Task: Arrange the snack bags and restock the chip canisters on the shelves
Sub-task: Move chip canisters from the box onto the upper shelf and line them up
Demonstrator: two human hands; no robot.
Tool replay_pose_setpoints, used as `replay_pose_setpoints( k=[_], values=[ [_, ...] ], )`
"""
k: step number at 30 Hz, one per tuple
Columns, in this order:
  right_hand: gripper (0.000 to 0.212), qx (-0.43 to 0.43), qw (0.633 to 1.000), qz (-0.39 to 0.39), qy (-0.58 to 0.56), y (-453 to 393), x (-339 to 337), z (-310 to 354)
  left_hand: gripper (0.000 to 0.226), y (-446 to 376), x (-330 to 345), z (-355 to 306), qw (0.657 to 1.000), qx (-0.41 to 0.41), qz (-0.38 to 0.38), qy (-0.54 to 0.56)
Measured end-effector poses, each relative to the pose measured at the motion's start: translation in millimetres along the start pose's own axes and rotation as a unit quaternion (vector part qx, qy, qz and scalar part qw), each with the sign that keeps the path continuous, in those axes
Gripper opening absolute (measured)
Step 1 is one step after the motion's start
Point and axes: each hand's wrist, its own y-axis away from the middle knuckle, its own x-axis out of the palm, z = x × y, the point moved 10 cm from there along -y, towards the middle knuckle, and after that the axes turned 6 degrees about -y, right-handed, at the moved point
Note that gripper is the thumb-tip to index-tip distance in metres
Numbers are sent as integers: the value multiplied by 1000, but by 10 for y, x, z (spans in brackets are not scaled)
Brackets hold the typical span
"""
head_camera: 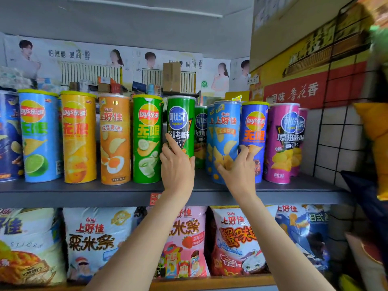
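Observation:
A row of chip canisters stands on the grey upper shelf. My left hand grips the dark green Copico canister near its lower half, index finger stretched up its front. My right hand holds the light blue Oishi canister low on its right side, fingers curled round it. A second green Copico canister stands behind, between the two. Snack bags fill the shelf below, among them a white Oishi corn-stick bag, a pink strawberry bag and a red-lettered Oishi bag.
Left of my hands stand a green Lay's canister, an orange Oishi one, a yellow Lay's one and a blue lime one. Right are a blue Lay's and purple Copico canisters. A wire grid with hanging bags closes the right side.

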Motion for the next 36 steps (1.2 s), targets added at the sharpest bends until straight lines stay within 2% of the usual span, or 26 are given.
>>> replay_pose_setpoints(
  k=[3, 4, 6, 7, 9, 10, 12, 14, 15, 18, 21, 24, 27, 29, 36],
  values=[
    [66, 3, 1000, 2, 10, -1, 14, -7, 89, -5, 52, 20, 1000, -16, 17, -10],
    [66, 2, 1000, 2, 14, 0, 14, -4, 88, -1, 4, -6, 999, -5, -11, -31],
    [65, 0, 1000, 1, 22, 2, 7, 8, 80, 72, -138, -174, 992, 51, -100, -52],
    [64, 0, 1000, 2, 25, -2, 11, 4, 76, 136, -173, -324, 987, 97, -127, -30],
    [57, -7, 999, 10, 38, 4, 41, -5, 68, 273, -156, -660, 976, 178, -97, 81],
    [49, -21, 997, 23, 67, 14, 78, 5, 66, 308, -96, -767, 973, 174, -54, 144],
    [36, -76, 989, 43, 123, 38, 134, 75, 68, 293, 122, -800, 965, 93, 33, 242],
    [32, -114, 983, 55, 135, 53, 132, 121, 70, 238, 330, -733, 956, 9, 82, 280],
    [34, -114, 983, 66, 131, 52, 134, 109, 71, 212, 380, -713, 956, -7, 93, 278],
    [44, -95, 992, 83, 12, 62, 100, 66, 79, 152, 391, -668, 970, -21, 95, 223],
    [50, -84, 978, 144, -124, 106, 175, 92, 85, 119, 259, -500, 985, -46, 63, 156],
    [40, -71, 954, 166, -239, 69, 124, 63, 80, 139, 47, -367, 994, -33, 17, 101],
    [31, -60, 971, 97, -209, -110, 44, 4, 78, 166, -38, -374, 994, -15, 9, 106],
    [37, -49, 979, 75, -182, -228, 113, 41, 78, 162, -39, -365, 993, -19, 17, 115],
    [68, 9, 981, 160, -110, -460, 579, 67, 78, 183, -191, -239, 989, -17, 0, 145]
  ],
)
